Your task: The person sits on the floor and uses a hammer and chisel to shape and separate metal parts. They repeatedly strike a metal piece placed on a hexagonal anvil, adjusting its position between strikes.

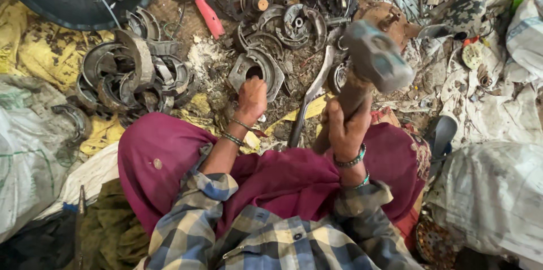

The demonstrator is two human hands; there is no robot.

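Right hand [346, 125] grips raised hammer [376, 55]; left hand [251, 99] clasps brake shoe [257, 71]; scrap around.

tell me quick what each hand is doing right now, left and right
Left hand: closed on the edge of a curved metal brake shoe on the ground.
Right hand: closed around the wooden handle of a raised hammer.

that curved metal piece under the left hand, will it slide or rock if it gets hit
The curved metal piece looks rigid and fairly heavy, so it probably won't flex. Its arc shape may rock on the littered ground. The left hand pressing it likely steadies it under the hammer.
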